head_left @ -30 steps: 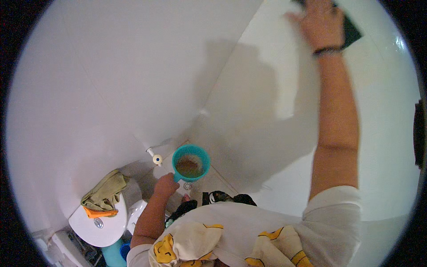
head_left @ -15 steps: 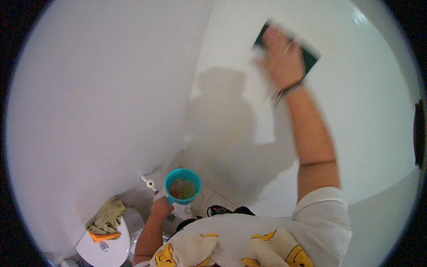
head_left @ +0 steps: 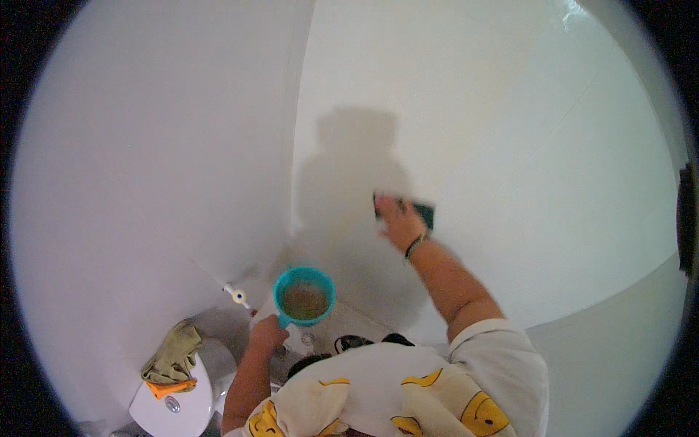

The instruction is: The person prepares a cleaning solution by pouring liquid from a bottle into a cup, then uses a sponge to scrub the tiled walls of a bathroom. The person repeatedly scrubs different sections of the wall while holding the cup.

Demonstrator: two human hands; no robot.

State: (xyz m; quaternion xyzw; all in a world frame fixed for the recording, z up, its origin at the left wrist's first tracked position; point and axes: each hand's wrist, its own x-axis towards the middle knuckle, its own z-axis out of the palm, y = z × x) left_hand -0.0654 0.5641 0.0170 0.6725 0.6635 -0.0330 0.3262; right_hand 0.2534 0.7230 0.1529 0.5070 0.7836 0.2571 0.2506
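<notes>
Turquoise plastic: grips a dipper [head_left: 304, 272] by its handle [head_left: 284, 320] with the left hand [head_left: 268, 333]; murky brownish contents [head_left: 304, 300], hard to make out. Covers most of a dark green pad [head_left: 425, 214] with the right hand [head_left: 400, 220], apparently against the white wall [head_left: 480, 131] ahead, at the edge of a cast shadow [head_left: 357, 146]. Cannot tell, through blur, whether clamped on the pad or only laid flat over it. Hides most of the black shoes [head_left: 353, 342] behind the white shirt [head_left: 408, 364]. Also unreadable: a dark object [head_left: 685, 218], cut off at the right rim. Smooth, faintly yellowish white wall, joined at a corner to a greyer wall [head_left: 160, 146] with a white tap [head_left: 237, 295] low down. Lower left, a white toilet tank lid [head_left: 156, 416], with olive cloth [head_left: 175, 353] and orange cloth [head_left: 171, 388] on top.
</notes>
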